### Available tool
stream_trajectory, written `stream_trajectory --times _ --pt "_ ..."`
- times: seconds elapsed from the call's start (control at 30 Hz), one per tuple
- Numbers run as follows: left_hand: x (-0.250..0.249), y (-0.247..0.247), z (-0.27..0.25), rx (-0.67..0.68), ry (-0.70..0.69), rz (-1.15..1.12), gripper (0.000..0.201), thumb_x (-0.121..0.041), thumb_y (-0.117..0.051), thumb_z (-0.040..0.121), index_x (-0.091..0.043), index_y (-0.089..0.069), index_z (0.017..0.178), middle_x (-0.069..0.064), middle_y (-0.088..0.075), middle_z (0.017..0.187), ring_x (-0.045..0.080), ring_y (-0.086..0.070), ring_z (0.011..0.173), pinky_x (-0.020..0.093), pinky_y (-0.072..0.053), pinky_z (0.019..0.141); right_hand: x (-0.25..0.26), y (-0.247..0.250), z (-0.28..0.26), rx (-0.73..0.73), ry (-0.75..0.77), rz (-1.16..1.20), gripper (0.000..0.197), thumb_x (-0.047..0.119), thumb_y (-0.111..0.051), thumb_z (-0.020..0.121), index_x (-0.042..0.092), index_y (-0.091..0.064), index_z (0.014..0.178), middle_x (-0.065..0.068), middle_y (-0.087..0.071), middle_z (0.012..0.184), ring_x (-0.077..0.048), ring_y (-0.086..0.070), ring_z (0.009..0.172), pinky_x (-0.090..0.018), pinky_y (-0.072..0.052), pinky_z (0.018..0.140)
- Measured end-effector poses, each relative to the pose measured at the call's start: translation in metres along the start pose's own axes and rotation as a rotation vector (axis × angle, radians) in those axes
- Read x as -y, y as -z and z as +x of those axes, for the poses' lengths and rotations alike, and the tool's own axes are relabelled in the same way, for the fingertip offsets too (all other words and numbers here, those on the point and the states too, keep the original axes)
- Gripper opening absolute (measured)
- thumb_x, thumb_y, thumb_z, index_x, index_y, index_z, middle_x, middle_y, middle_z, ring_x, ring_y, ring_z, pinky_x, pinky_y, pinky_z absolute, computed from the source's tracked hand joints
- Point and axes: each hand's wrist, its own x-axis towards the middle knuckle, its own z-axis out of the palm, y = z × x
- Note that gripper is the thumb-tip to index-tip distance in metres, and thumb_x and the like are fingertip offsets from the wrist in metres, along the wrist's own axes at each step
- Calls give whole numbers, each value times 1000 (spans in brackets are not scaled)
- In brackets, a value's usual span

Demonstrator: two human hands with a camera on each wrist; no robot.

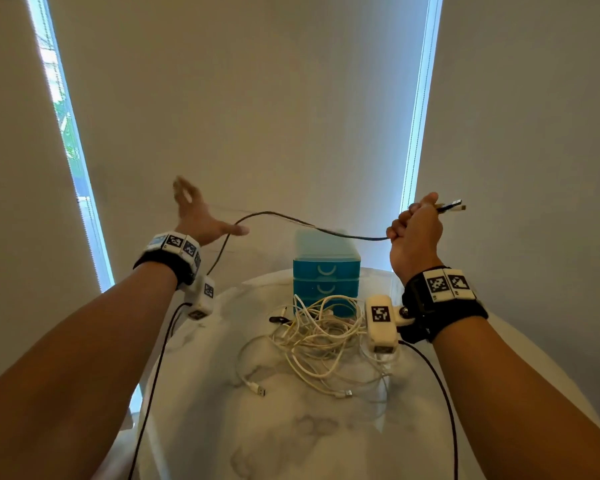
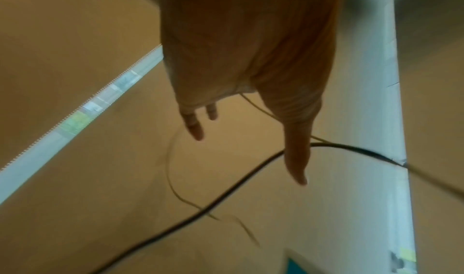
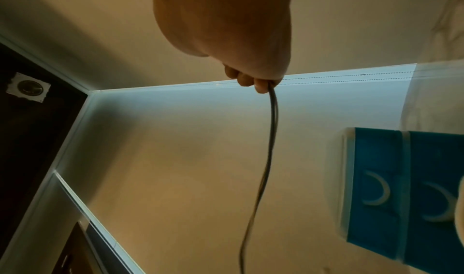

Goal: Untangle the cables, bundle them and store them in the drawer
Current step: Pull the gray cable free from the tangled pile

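Observation:
A dark cable (image 1: 291, 221) (image 2: 226, 195) (image 3: 270, 139) stretches in the air between my hands, above the table. My right hand (image 1: 414, 230) (image 3: 258, 80) grips it in a fist, with its two plug ends (image 1: 452, 206) sticking out past the thumb. My left hand (image 1: 201, 216) (image 2: 251, 119) is raised with fingers spread; the cable loops over the thumb and hangs down. A tangle of white cables (image 1: 323, 337) lies on the marble table (image 1: 291, 438). Behind it stands a blue drawer unit (image 1: 326, 271) (image 3: 401, 195) with all drawers closed.
The round table's edge curves left and right below my forearms. Pale roller blinds (image 1: 239, 98) with bright window gaps fill the background. Thin dark cords from the wrist cameras hang beside both arms.

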Motion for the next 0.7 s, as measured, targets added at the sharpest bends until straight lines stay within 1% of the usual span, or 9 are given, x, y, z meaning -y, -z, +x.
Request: stream_trajectory --times 0.03,0.07,0.17,0.27,0.37,0.43,0.53,0.63,0.7 --pt "12 1 2 43 85 142 174 -63 -96 57 -7 31 162 15 39 169 38 16 163 51 -6 132 2 0 0 20 5 11 50 50 -46 114 22 -48 73 9 -37 50 -9 -32 42 -26 -30 48" --pt "19 2 -2 150 153 312 170 -70 -91 57 -3 22 165 19 32 172 42 15 163 54 -5 131 2 -2 -1 54 5 12 50 47 -48 114 22 -48 71 9 -37 50 -9 -30 42 -26 -29 48" --pt "30 -7 -21 410 226 712 137 -81 -77 70 -4 -22 168 21 -17 176 41 -8 164 53 -10 131 -6 -5 -7 196 -33 -54 51 42 -51 114 23 -44 67 8 -34 53 -10 -27 45 -27 -26 50" --pt "32 -14 -18 467 146 751 118 -82 -82 63 -7 -55 151 15 -54 158 35 -49 145 47 -39 121 -24 -7 -13 310 -120 -111 50 41 -51 114 22 -44 68 8 -33 53 -10 -27 47 -28 -26 53" --pt "11 -18 -17 501 -21 685 72 -77 -77 77 -18 -81 119 7 -71 138 29 -64 126 43 -48 108 -35 -10 -18 334 -139 -129 51 42 -53 113 22 -43 67 7 -33 54 -10 -27 48 -29 -26 54" --pt "-13 -21 -23 464 -204 524 60 -72 -65 92 -20 -82 117 5 -75 131 23 -67 118 42 -50 107 -36 -12 -22 356 -143 -98 52 42 -55 112 22 -42 65 6 -31 54 -11 -26 49 -29 -26 54" --pt "-55 -40 -55 497 -450 72 60 -69 -43 105 -24 -78 122 -7 -77 124 11 -69 116 43 -50 113 -40 -15 -31 417 -157 -18 55 42 -57 111 23 -41 62 5 -28 56 -12 -25 51 -29 -29 55" --pt "-77 -67 -82 709 -422 -75 79 -70 -20 107 -17 -77 124 -4 -81 112 8 -75 106 26 -55 99 -43 -14 -37 433 -163 45 55 51 -54 110 23 -43 64 4 -27 60 -13 -26 52 -30 -30 55" --pt "-66 -78 -89 868 -341 -27 93 -72 -13 105 -6 -77 115 4 -77 88 17 -74 80 26 -61 79 -37 -8 -31 391 -144 87 55 54 -47 111 23 -45 66 4 -29 60 -12 -27 51 -30 -29 54"
